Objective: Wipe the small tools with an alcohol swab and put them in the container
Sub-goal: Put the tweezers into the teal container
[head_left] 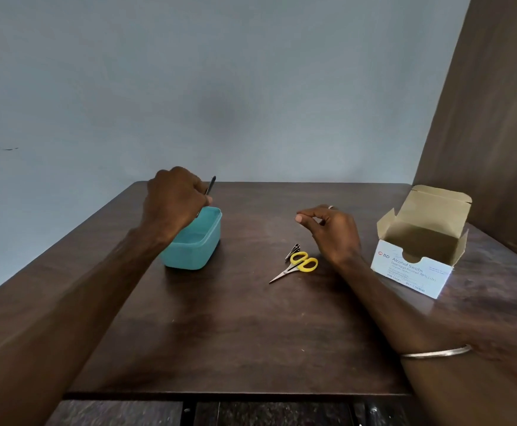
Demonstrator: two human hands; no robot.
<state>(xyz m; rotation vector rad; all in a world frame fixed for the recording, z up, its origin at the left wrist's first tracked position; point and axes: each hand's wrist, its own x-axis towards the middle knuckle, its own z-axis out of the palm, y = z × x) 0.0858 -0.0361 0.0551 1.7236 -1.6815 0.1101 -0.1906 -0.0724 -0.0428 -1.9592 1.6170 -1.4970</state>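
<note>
My left hand grips a thin dark metal tool and holds it upright over the open teal container, its lower end hidden behind my fingers. My right hand hovers above the table with its fingers curled and thumb and forefinger tips pressed together; I see nothing between them. Small scissors with yellow handles lie on the table just left of my right wrist. A small dark metal clipper lies touching the scissors' handles.
An open white box of alcohol swabs stands at the right, flaps up. The dark wooden table meets a pale wall at the back and a brown panel at the right.
</note>
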